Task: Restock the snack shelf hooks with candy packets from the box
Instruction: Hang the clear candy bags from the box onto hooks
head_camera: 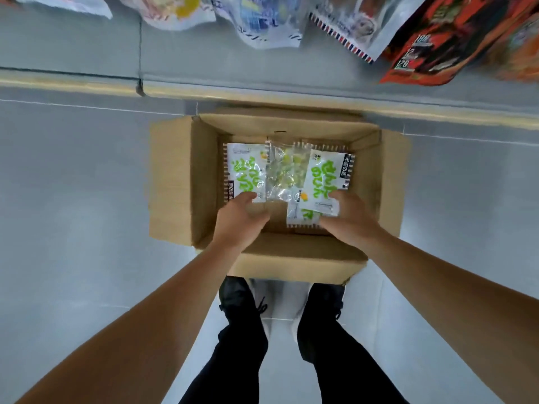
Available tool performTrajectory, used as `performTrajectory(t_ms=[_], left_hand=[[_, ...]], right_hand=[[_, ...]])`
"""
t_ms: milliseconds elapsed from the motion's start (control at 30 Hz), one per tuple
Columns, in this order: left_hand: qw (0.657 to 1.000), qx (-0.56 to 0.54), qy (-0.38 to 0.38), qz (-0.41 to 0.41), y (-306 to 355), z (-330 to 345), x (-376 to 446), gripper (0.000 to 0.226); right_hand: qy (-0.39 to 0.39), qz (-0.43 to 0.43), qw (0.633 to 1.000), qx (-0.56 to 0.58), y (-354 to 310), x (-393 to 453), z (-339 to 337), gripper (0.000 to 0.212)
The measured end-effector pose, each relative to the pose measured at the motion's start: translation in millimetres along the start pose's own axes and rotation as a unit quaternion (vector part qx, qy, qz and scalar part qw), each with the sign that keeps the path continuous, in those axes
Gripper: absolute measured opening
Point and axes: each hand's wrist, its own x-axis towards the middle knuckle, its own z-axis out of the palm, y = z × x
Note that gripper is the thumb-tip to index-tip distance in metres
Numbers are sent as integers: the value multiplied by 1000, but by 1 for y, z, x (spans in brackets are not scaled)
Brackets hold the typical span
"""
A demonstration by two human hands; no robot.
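An open cardboard box [175,182] stands on the floor below me with white-and-green candy packets inside. My left hand [237,221] reaches into the box, and its fingers curl on the near edge of the left candy packet [245,167]. My right hand [351,218] grips the near end of the right candy packet [323,182], thumb on top. Between the two lies a clear-windowed packet [284,173] showing green and yellow candies. Another packet [300,217] lies partly under the right one.
The grey shelf base with a yellow strip [262,94] runs across just beyond the box. Hanging snack bags [262,18] and an orange-red bag [455,39] fill the top. My black shoes [242,298] stand right behind the box on grey tiles.
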Motion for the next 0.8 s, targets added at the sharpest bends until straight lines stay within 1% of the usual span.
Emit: performTrajectory(t_ms=[133, 233, 333, 367, 467, 500, 567, 633, 667, 700, 733, 767, 800], left_hand=[[999, 29, -6, 26, -15, 32, 64, 59], [998, 48, -4, 51, -18, 47, 97, 58], [995, 70, 1, 76, -16, 63, 128, 58], [993, 77, 4, 84, -16, 69, 135, 58], [985, 112, 16, 131, -9, 76, 142, 58], [979, 129, 26, 156, -9, 77, 142, 59], [956, 187, 65, 217, -7, 78, 142, 67], [922, 274, 100, 256, -1, 78, 138, 82], [906, 322, 101, 256, 3, 77, 135, 90], [891, 369, 89, 251, 8, 77, 130, 95], [876, 408, 69, 247, 12, 78, 126, 95], [867, 433, 44, 244, 15, 78, 121, 88], [866, 441, 15, 236, 16, 79, 117, 74]], right_hand=[[38, -44, 995, -83, 13, 81, 11, 74], [57, -88, 976, -191, 11, 132, 5, 84], [67, -82, 964, -244, 11, 180, -1, 88], [69, -76, 960, -260, 13, 192, 1, 83], [78, -77, 943, -315, 16, 198, 2, 55], [77, -84, 941, -320, 17, 194, 4, 47], [70, -100, 946, -302, 17, 179, 4, 35], [74, -139, 941, -298, 13, 157, 5, 31], [82, -164, 934, -306, 10, 145, 6, 30], [90, -194, 925, -314, 6, 132, 7, 32], [95, -221, 918, -316, 2, 121, 9, 35], [98, -243, 913, -312, -1, 113, 10, 40], [100, -261, 910, -307, -3, 106, 11, 43]])
